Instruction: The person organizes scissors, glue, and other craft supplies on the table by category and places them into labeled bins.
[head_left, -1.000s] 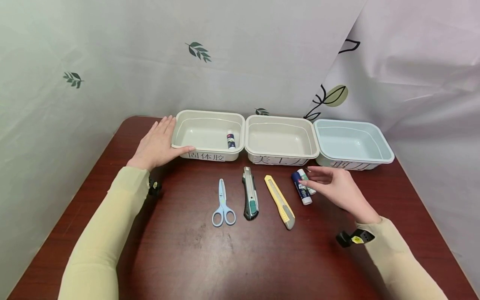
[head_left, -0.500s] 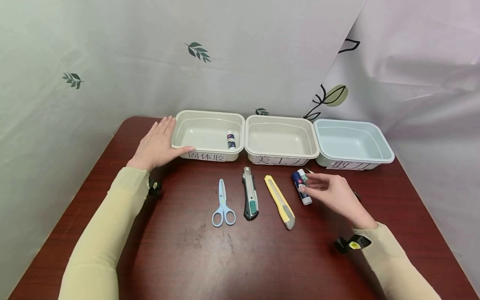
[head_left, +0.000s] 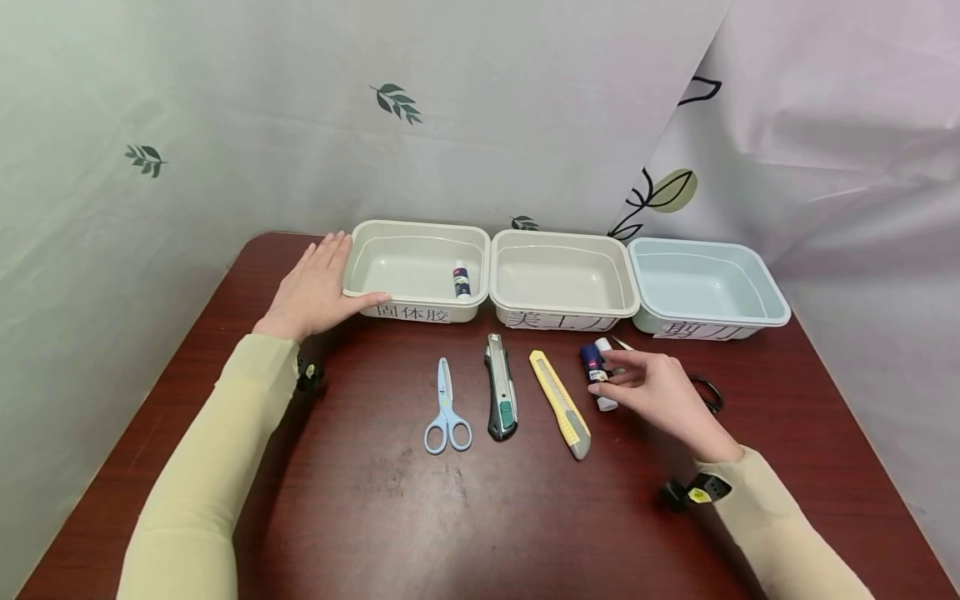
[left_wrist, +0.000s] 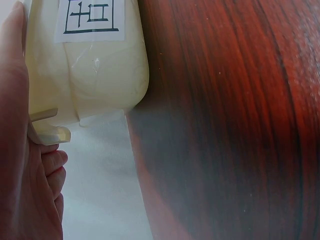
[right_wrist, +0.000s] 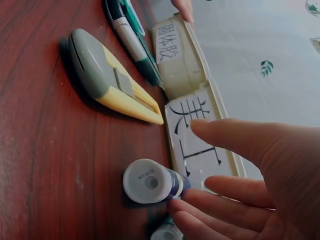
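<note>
My left hand (head_left: 311, 287) rests on the left end of a cream bin (head_left: 427, 312), fingers straight along its side and thumb over the front rim. A small glue stick (head_left: 461, 280) lies inside that bin. At the right, my right hand (head_left: 667, 396) touches a dark blue glue stick (head_left: 592, 358) with its fingertips; in the right wrist view the thumb stands apart from the fingers. A second glue stick (head_left: 603, 343) with a white end lies close beside it, mostly hidden. Dark-handled scissors (head_left: 708, 393) lie partly under the right hand.
Light blue scissors (head_left: 446, 417), a black and green utility knife (head_left: 501, 392) and a yellow utility knife (head_left: 561, 406) lie in front of the bins. A second cream bin (head_left: 562, 312) and a light blue bin (head_left: 712, 315) stand right of the first, all labelled.
My right hand has moved left and slightly toward me, onto the glue sticks. The blue glue stick has shifted slightly left. More of the dark-handled scissors shows. My left hand has stayed still.
</note>
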